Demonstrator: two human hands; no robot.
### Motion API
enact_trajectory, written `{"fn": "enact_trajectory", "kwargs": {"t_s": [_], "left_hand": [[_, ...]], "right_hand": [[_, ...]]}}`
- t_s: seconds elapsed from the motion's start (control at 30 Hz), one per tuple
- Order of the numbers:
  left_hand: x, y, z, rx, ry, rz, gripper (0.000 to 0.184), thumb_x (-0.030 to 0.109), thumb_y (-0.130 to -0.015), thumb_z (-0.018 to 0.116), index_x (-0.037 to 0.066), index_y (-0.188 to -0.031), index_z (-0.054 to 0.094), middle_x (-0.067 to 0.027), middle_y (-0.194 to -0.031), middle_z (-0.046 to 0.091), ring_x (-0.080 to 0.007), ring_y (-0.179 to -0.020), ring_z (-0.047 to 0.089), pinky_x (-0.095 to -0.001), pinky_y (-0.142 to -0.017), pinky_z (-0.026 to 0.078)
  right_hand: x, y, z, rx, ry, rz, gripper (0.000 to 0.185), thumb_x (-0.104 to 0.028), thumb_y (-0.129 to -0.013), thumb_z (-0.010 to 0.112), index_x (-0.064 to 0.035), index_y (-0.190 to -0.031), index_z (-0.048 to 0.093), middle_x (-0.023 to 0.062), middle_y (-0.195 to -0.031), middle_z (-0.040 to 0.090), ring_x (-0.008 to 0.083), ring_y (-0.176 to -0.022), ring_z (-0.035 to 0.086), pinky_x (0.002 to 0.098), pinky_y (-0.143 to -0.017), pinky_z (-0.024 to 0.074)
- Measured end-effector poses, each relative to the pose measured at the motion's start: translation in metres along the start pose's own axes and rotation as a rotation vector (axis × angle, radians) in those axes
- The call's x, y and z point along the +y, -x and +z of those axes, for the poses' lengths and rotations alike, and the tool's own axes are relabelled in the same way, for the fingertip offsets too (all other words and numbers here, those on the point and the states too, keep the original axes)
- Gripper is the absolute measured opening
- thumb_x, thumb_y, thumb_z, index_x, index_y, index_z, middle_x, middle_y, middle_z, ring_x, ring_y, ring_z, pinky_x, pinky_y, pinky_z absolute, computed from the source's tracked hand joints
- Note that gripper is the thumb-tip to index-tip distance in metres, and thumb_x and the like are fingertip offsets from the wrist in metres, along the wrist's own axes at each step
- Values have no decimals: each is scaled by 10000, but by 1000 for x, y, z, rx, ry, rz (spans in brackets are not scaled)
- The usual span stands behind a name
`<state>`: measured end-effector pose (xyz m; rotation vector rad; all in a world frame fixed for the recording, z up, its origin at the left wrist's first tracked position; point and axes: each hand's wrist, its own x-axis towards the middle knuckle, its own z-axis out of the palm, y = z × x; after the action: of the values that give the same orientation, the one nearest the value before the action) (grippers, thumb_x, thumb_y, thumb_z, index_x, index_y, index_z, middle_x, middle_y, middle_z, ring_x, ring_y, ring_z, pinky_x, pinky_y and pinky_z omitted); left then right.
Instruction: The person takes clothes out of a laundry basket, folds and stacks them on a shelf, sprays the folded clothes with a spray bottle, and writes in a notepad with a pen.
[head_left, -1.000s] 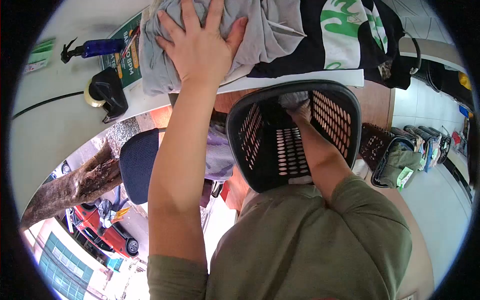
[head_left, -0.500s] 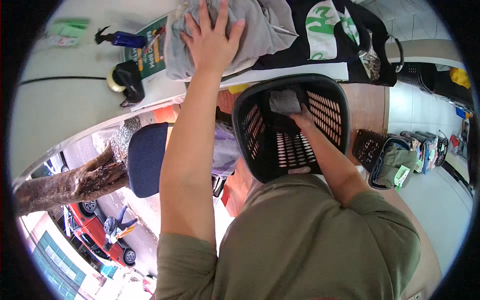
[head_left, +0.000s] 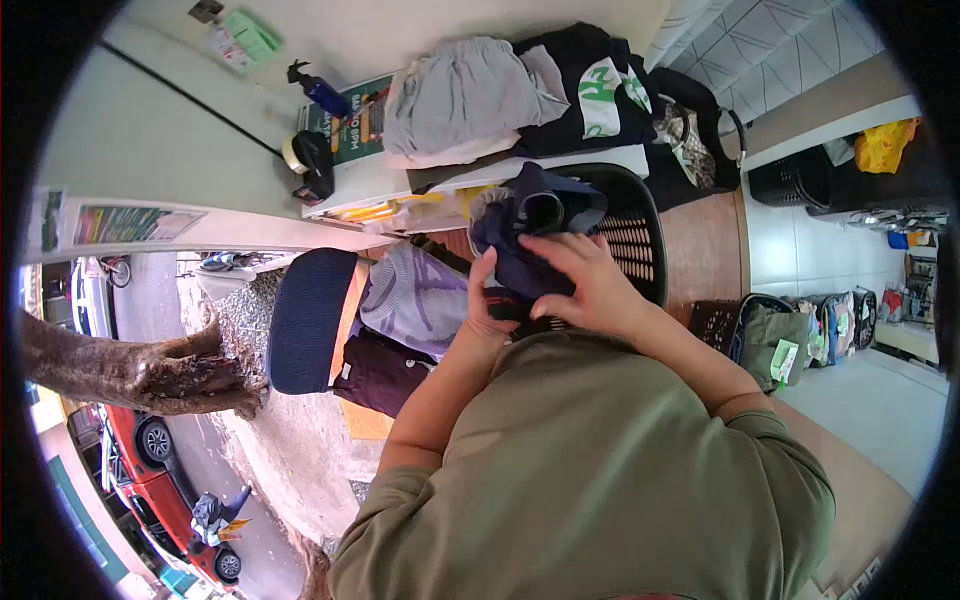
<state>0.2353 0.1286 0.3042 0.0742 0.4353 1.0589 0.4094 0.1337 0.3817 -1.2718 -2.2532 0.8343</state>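
Note:
A bunched dark navy garment (head_left: 548, 205) is held up over the black laundry basket (head_left: 655, 235), in front of my body. My left hand (head_left: 487, 305) grips its left side, with the fingers partly hidden by the cloth. From the right, my right hand (head_left: 595, 285) closes on the same garment, thumb and fingers bent around a fold. A greyish piece of cloth (head_left: 488, 220) shows at the garment's left edge. The exact kind of garment is unclear because of the folds.
Folded grey shorts (head_left: 460, 95) and a black shirt (head_left: 570, 90) lie on the white shelf ahead. A navy-backed chair (head_left: 310, 320) at left carries a purple-grey garment (head_left: 420, 300) and a maroon one (head_left: 380, 375). Hanging clothes (head_left: 825, 325) are at right.
My left hand has come down from the grey clothes on the shelf to the basket. My right hand has risen from inside the basket, and both now hold the navy garment.

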Motion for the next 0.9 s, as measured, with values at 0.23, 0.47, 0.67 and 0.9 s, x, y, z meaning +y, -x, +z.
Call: {"fn": "enact_trajectory", "kwargs": {"t_s": [0.23,0.47,0.67,0.9], "left_hand": [[16,7,2,-166,163,-64,585,332,-876,555,51,-1383,474,-165,-1357,557,-334,-1228,561,-500,-1051,443],[29,16,-43,-89,203,-114,413,226,-846,587,52,-1220,611,-146,-1176,670,-331,-1118,623,-494,-982,495],[32,20,-29,-3,163,-158,318,201,-821,641,66,-1108,667,-129,-1078,698,-328,-1027,650,-481,-943,516],[-9,-25,-37,312,-463,-377,678,316,-855,671,60,-1429,416,-136,-1373,523,-299,-1262,503,-479,-1047,430]], "right_hand": [[10,-4,-8,21,-214,93,849,-298,-793,791,-8,-1465,361,130,-1352,528,189,-1184,521,335,-1042,388],[29,-8,-56,165,-1074,545,352,-166,-869,737,17,-1155,643,83,-1024,697,148,-869,669,296,-803,545],[30,9,-93,308,-1261,398,253,-136,-900,703,-33,-1126,655,69,-1020,704,163,-892,684,307,-804,559],[33,21,-104,318,-1215,342,199,-144,-918,685,-59,-1098,675,28,-987,701,124,-876,663,288,-777,546]]}}
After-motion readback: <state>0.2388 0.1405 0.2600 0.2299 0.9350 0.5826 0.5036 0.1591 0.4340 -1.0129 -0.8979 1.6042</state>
